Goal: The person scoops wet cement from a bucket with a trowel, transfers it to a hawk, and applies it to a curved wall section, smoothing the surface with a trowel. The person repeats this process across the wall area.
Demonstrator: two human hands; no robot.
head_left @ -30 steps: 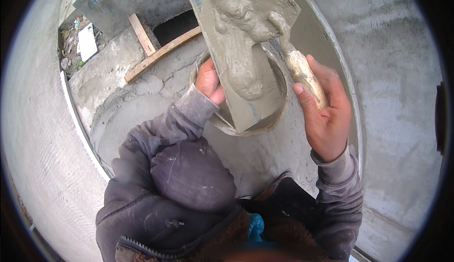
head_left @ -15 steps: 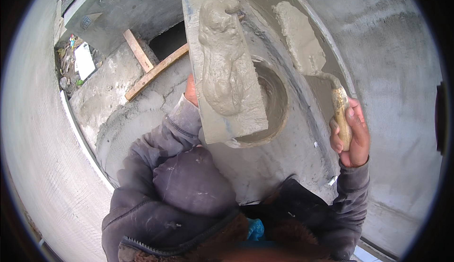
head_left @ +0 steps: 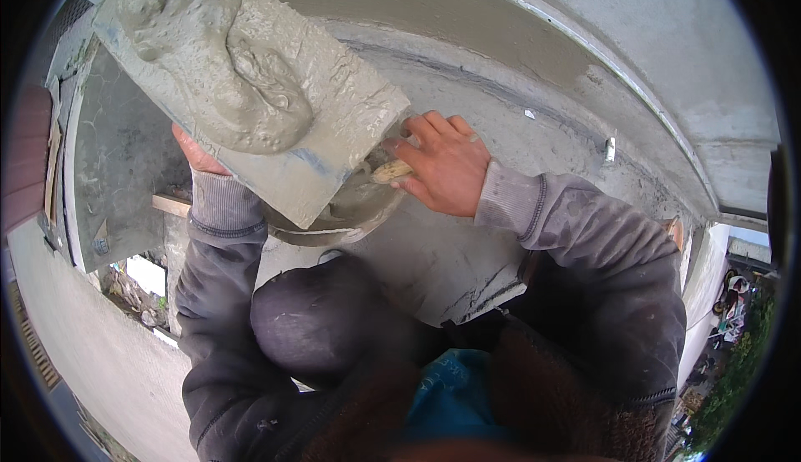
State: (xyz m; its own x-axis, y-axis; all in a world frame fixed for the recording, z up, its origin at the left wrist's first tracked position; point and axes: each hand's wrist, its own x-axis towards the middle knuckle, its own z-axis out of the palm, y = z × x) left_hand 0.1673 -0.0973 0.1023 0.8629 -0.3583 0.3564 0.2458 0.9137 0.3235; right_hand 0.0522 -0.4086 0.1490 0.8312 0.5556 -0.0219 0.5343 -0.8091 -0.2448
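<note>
A flat board [head_left: 346,116] slants across the upper left, bearing a thick heap of wet grey mortar [head_left: 221,78]. My left hand [head_left: 198,152] is under its near-left edge, gripping it from below; most of the fingers are hidden. At the board's right corner, my right hand [head_left: 446,162] closes round the wooden handle [head_left: 388,172] of a trowel. The trowel's blade is out of sight, over or in the round bucket [head_left: 355,235]. Wet mortar shows inside the bucket, which stands partly beneath the board.
A smeared grey ledge [head_left: 492,87] runs along a curved wall [head_left: 667,45] with a pale edge strip. My bent knee [head_left: 309,316] is just below the bucket. A wooden strip [head_left: 171,204] lies by my left forearm. Rubble and greenery [head_left: 738,362] show at the lower right.
My right hand has brought the trowel from the wall at the right to the bucket by the board. The board now appears farther left and more slanted; the whole view has turned.
</note>
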